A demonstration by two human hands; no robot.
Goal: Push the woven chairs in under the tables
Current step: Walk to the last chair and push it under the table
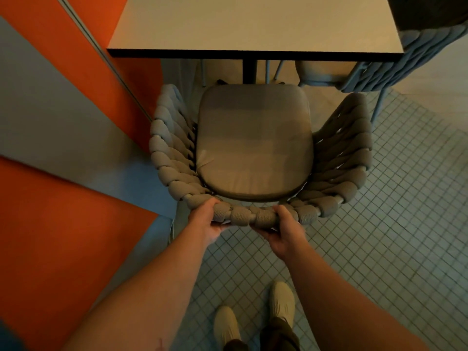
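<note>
Small square tiles cover the floor [395, 224]. An orange and grey wall [63, 102] runs along the left. Two pale shoes [253, 312] stand on the tiles.

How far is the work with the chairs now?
Done: the second chair on the right looks mostly tucked under the table. In hand: left hand and right hand grip the woven chair's backrest. Left: its seat is fully outside the table edge.

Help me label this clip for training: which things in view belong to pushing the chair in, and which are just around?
Part of the job:
- woven chair, held at its back rim
- left hand and right hand, each in a grip on that rim
- table ahead of it

Just around:
- second woven chair at the table's right side
- orange wall panels
- tiled floor
</note>
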